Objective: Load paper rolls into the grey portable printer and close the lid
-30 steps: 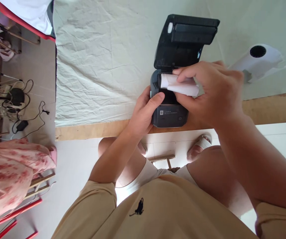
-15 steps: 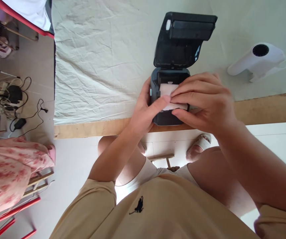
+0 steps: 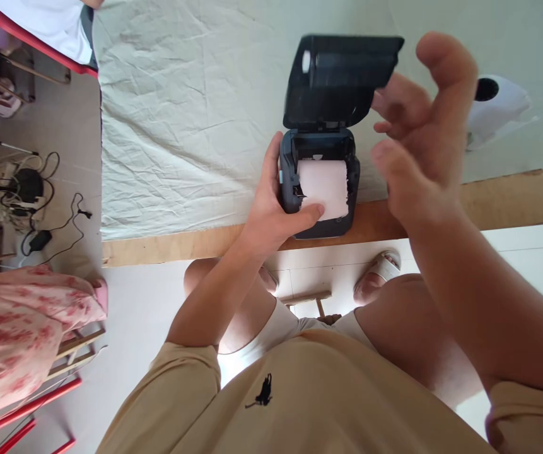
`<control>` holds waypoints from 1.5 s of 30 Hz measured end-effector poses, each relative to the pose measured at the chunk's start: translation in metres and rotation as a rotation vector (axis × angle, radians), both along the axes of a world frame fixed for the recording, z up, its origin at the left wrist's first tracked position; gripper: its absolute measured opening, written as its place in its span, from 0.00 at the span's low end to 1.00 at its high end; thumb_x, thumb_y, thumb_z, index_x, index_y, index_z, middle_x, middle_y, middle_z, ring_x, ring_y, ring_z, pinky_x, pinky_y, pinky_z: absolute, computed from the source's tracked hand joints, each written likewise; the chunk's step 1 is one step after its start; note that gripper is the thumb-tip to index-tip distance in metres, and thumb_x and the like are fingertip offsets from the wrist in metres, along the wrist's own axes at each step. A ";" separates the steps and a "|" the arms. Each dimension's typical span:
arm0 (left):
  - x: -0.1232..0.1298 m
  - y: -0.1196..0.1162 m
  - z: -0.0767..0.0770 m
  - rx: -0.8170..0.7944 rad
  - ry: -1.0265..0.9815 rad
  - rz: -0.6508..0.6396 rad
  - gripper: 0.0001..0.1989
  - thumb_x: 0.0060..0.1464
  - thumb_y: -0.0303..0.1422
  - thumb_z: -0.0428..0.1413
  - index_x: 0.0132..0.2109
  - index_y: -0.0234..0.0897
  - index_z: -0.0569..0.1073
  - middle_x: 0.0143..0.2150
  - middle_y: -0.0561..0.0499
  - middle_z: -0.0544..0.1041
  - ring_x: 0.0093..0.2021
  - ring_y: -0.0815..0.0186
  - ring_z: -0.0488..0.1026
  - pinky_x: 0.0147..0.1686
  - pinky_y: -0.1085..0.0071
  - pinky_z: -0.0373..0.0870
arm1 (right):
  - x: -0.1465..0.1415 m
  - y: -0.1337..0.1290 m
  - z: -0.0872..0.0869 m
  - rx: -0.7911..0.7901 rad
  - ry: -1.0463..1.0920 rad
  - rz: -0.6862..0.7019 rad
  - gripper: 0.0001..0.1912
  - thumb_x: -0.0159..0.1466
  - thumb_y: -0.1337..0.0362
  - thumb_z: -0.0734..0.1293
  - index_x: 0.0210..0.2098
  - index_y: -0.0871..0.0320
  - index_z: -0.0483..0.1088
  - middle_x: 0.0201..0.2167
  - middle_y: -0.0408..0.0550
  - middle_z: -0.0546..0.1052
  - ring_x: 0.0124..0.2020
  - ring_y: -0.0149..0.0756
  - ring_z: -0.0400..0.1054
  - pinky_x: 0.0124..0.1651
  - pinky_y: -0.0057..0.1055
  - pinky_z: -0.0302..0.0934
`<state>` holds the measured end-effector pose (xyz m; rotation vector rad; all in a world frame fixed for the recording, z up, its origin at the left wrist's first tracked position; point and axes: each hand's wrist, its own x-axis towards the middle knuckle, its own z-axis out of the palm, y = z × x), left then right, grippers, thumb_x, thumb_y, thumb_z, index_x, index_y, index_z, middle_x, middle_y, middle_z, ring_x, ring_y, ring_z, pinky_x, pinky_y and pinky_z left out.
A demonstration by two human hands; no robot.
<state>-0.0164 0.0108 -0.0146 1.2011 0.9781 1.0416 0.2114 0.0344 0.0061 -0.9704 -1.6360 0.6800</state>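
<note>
A dark portable printer (image 3: 286,183) sits at the table's near edge with its lid (image 3: 330,94) tipped back. White roll paper (image 3: 328,180) lies in its compartment, its sides ragged. My left hand (image 3: 274,211) grips the printer's left side, fingers along the outer wall and thumb pressing the paper's near end. To the right, my right hand (image 3: 425,139) is raised with fingers apart and nothing in it. Some of its fingertips are close to the lid's right edge; whether they touch it I cannot tell. Behind that hand stands a white handheld device (image 3: 501,113) with a round black top, partly hidden.
A pale green cloth (image 3: 181,126) covers the table, whose wooden edge (image 3: 181,246) shows in front. Tangled cables (image 3: 20,189) and a black adapter (image 3: 39,239) lie on the floor at left. Nearby are a pink floral cloth (image 3: 25,321) and red bars (image 3: 29,410).
My right hand has let go of the paper and moved up and right beside the lid, its fingers spreading. More paper shows now. My left hand still holds the printer.
</note>
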 end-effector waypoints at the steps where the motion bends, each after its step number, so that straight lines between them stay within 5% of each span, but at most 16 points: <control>1: -0.001 0.001 -0.003 0.005 0.009 -0.010 0.70 0.44 0.60 0.78 0.83 0.55 0.50 0.74 0.41 0.75 0.73 0.39 0.78 0.65 0.46 0.84 | 0.000 -0.001 0.002 0.003 0.053 -0.017 0.30 0.75 0.33 0.65 0.72 0.29 0.68 0.73 0.43 0.77 0.71 0.56 0.77 0.70 0.58 0.76; 5: -0.006 0.003 -0.015 0.021 0.000 -0.055 0.71 0.43 0.59 0.79 0.83 0.58 0.47 0.78 0.41 0.71 0.72 0.40 0.79 0.67 0.44 0.83 | 0.003 -0.007 0.007 -0.101 0.095 -0.016 0.20 0.77 0.33 0.67 0.61 0.29 0.78 0.61 0.42 0.83 0.64 0.52 0.80 0.72 0.58 0.76; 9: -0.003 0.000 -0.013 0.031 -0.102 -0.079 0.70 0.43 0.61 0.80 0.82 0.61 0.49 0.76 0.44 0.74 0.74 0.40 0.79 0.70 0.43 0.82 | 0.001 -0.009 -0.002 -0.209 -0.055 0.108 0.32 0.75 0.29 0.68 0.69 0.37 0.74 0.66 0.47 0.82 0.62 0.51 0.82 0.66 0.54 0.80; 10: 0.000 -0.002 -0.008 0.020 -0.138 -0.071 0.67 0.43 0.61 0.80 0.81 0.60 0.53 0.76 0.45 0.75 0.75 0.40 0.79 0.70 0.44 0.83 | 0.000 -0.008 -0.007 -0.213 -0.084 0.130 0.35 0.75 0.28 0.68 0.71 0.39 0.72 0.65 0.48 0.82 0.59 0.50 0.83 0.62 0.51 0.82; 13: 0.008 -0.010 0.013 -0.122 -0.190 0.088 0.37 0.61 0.58 0.73 0.68 0.52 0.72 0.70 0.46 0.81 0.77 0.43 0.79 0.72 0.49 0.83 | -0.002 -0.005 -0.019 -0.203 -0.130 0.152 0.38 0.76 0.31 0.68 0.75 0.42 0.68 0.63 0.50 0.83 0.54 0.46 0.83 0.56 0.45 0.83; 15: 0.012 -0.013 0.026 -0.200 -0.198 0.129 0.32 0.60 0.59 0.74 0.61 0.48 0.77 0.61 0.46 0.86 0.75 0.42 0.81 0.67 0.50 0.87 | -0.002 -0.004 -0.025 -0.183 -0.133 0.157 0.36 0.76 0.34 0.69 0.75 0.42 0.68 0.65 0.51 0.82 0.55 0.46 0.82 0.57 0.45 0.83; 22: 0.013 -0.011 0.033 -0.223 -0.245 0.106 0.30 0.58 0.56 0.77 0.58 0.46 0.79 0.58 0.45 0.88 0.77 0.38 0.79 0.67 0.48 0.88 | 0.001 -0.001 -0.032 -0.164 -0.155 0.147 0.35 0.73 0.47 0.75 0.76 0.41 0.68 0.67 0.51 0.81 0.55 0.46 0.82 0.58 0.47 0.84; 33: 0.014 -0.012 0.034 -0.186 -0.227 0.095 0.27 0.61 0.56 0.74 0.58 0.48 0.80 0.55 0.49 0.88 0.74 0.42 0.83 0.62 0.53 0.90 | 0.000 0.000 -0.038 -0.126 -0.136 0.130 0.35 0.74 0.45 0.75 0.76 0.41 0.67 0.67 0.51 0.81 0.59 0.48 0.82 0.60 0.47 0.84; 45: 0.014 -0.010 0.037 -0.213 -0.250 0.096 0.32 0.57 0.57 0.77 0.60 0.47 0.81 0.57 0.46 0.86 0.74 0.37 0.82 0.68 0.45 0.88 | -0.001 -0.001 -0.034 -0.076 -0.090 0.151 0.32 0.73 0.47 0.74 0.73 0.41 0.67 0.67 0.50 0.80 0.59 0.48 0.82 0.57 0.45 0.84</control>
